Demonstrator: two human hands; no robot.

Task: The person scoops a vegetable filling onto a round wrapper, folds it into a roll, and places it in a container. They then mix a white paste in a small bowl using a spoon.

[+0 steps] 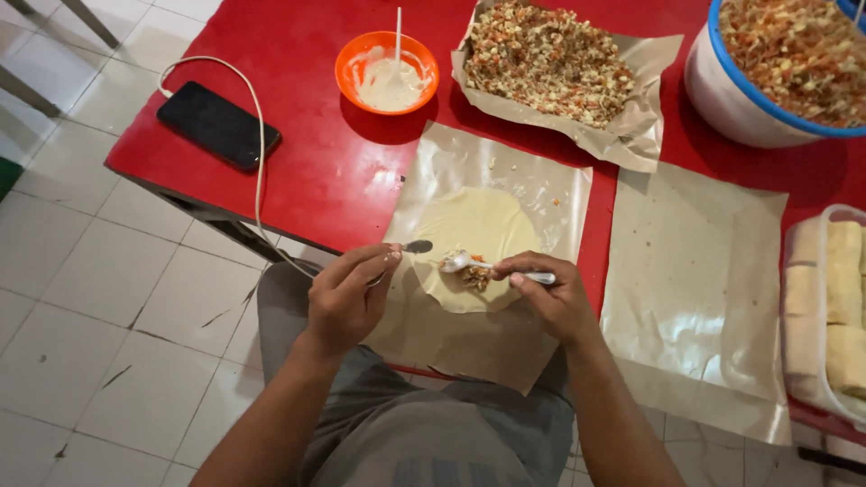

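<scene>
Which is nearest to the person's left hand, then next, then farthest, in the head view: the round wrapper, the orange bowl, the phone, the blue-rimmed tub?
From the left hand:
1. Wrapper, just right of it on the paper.
2. Phone, up and to the left, near the table edge.
3. Orange bowl, straight up; close to the phone's distance, hard to call.
4. Tub, far top right.

Two metal spoons above a round, pale wrapper (474, 230) lying flat on a greaseproof sheet (483, 180) at the near edge of the red tabletop. Left spoon (417, 246) small, bowl empty, almost level. Right spoon (454, 262) tilted over a little heap of chopped filling (475, 276), brown and orange, on the wrapper's near part.
</scene>
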